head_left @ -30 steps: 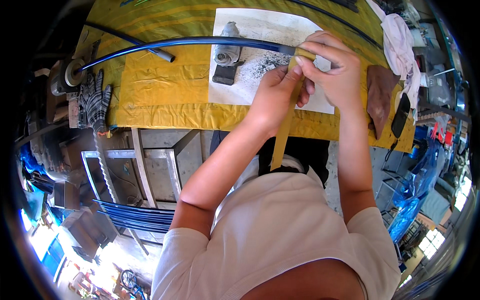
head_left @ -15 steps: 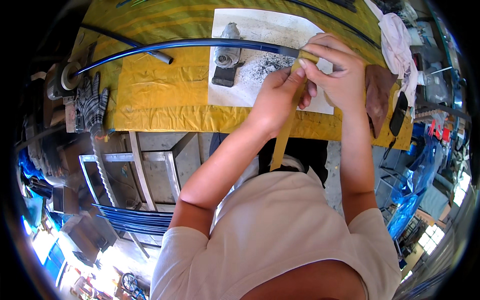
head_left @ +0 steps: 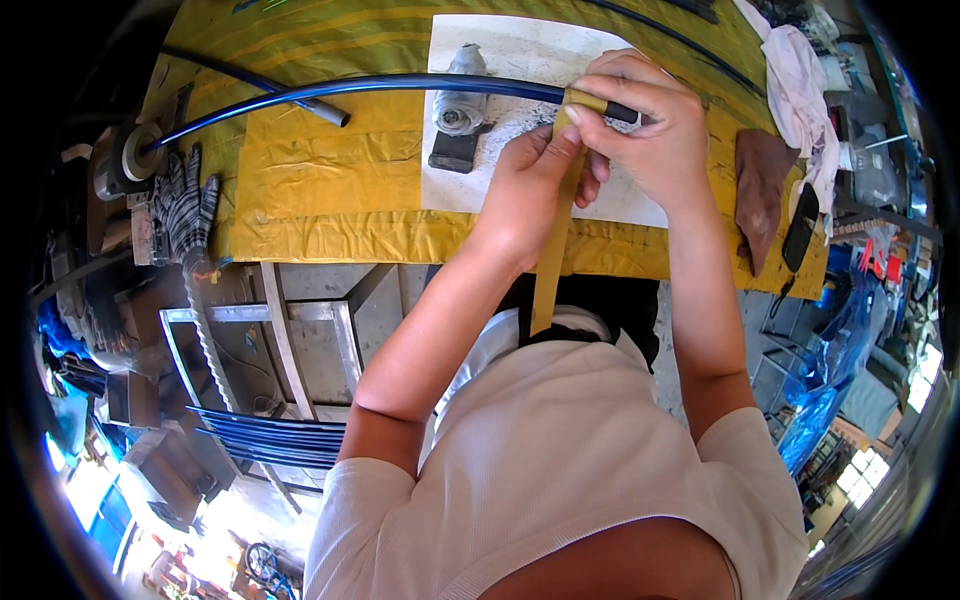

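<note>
A long, glossy dark-blue rod (head_left: 400,83) curves above the table, its black end at my right hand (head_left: 655,135). A yellow-tan strip (head_left: 546,275) loops round the rod just short of that end; its tail hangs past the table edge toward my waist. Whether the strip is tape or abrasive I cannot tell. My right hand is closed on the rod's end, thumb and fingers at the wrapped part. Just below, my left hand (head_left: 520,195) pinches the strip between thumb and fingers. Beneath them lies a white paper sheet (head_left: 520,38) speckled with black dust.
A grey-wrapped cylindrical tool (head_left: 460,105) and a black block (head_left: 453,152) sit on the paper. Left are a striped glove (head_left: 185,205), a round pale disc (head_left: 135,155) and another dark tube (head_left: 325,113). A brown cloth (head_left: 760,190) and white cloth (head_left: 795,85) lie right.
Both hands have shifted left with the looped strip. The rod's black end now shows beyond the wrap, beside my right palm.
</note>
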The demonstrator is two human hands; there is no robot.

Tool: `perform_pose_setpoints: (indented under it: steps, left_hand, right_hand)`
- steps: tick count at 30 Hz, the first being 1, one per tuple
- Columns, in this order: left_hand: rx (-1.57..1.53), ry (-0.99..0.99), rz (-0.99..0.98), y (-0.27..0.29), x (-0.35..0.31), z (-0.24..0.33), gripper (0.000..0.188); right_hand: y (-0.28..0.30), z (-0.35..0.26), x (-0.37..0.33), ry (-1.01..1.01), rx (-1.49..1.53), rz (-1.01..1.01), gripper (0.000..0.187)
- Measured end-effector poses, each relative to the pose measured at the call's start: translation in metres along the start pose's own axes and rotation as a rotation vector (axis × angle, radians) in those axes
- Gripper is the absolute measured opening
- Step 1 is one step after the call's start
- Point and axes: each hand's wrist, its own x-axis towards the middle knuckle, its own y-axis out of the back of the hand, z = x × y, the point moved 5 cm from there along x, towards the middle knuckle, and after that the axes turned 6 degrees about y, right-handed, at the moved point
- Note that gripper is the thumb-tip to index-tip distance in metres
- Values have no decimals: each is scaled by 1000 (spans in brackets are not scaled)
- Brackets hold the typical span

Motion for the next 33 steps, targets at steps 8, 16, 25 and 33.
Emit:
perform_pose_setpoints:
  steps: [8,16,25,33]
  left_hand:
    - [-5,-14,-7,-7,1,-1,22]
    - [9,20,-68,-31,9,-15,25]
    - [12,34,-74,-29,10,-16,24]
    - [-15,3,-19,-9,2,-4,24]
  right_hand:
    - [6,7,-6,-58,-13,13,20]
    - [33,7,-16,-33,-29,12,18]
    - [33,8,-20,-41,47,44,19]
    - [7,4,-9,-85,72,21,18]
